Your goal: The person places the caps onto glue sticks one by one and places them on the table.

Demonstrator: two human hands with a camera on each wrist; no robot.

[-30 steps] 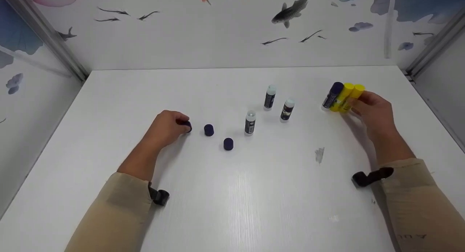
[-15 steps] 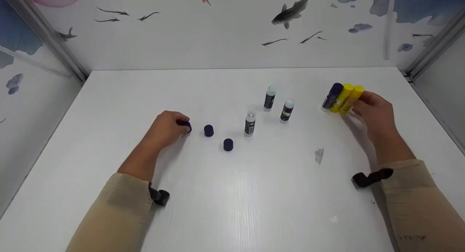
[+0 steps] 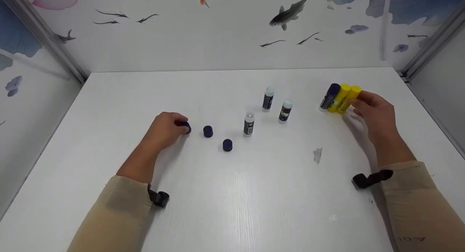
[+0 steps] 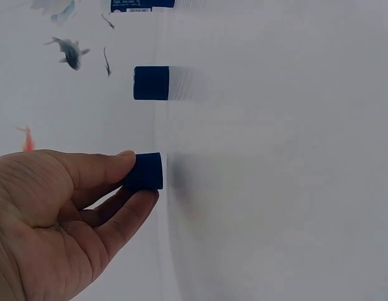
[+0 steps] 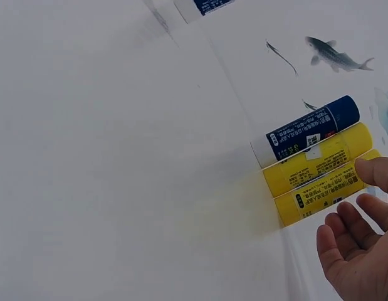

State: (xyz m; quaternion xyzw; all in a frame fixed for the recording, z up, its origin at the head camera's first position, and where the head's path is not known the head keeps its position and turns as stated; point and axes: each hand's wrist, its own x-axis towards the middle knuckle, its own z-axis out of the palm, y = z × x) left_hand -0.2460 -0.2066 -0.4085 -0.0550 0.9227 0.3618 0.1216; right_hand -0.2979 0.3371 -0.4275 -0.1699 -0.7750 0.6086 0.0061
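Observation:
My left hand (image 3: 163, 130) pinches a dark blue glue stick cap (image 4: 146, 171) between thumb and fingers, at the table surface. Two more blue caps, one nearer the hand (image 3: 208, 131) and one farther right (image 3: 227, 145), stand to its right. Beyond them are three uncapped glue sticks (image 3: 249, 124) with dark labels, upright. At the back right, a capped blue glue stick (image 5: 316, 128) and two yellow glue sticks (image 5: 319, 160) stand side by side, touching. My right hand (image 3: 376, 112) is at the outermost yellow stick; its thumb overlaps the upper end, the other fingers loosely bent beside it.
Everything stands on a white table (image 3: 232, 194). A white wall (image 3: 218, 48) with painted fish closes the back, and side panels flank the table. A grey smear (image 3: 317, 155) marks the surface right of the middle.
The right thumb has drawn back slightly, so more of the outer yellow glue stick shows. The left hand stays on its cap, and the caps and sticks keep their places. The head view shifts a little.

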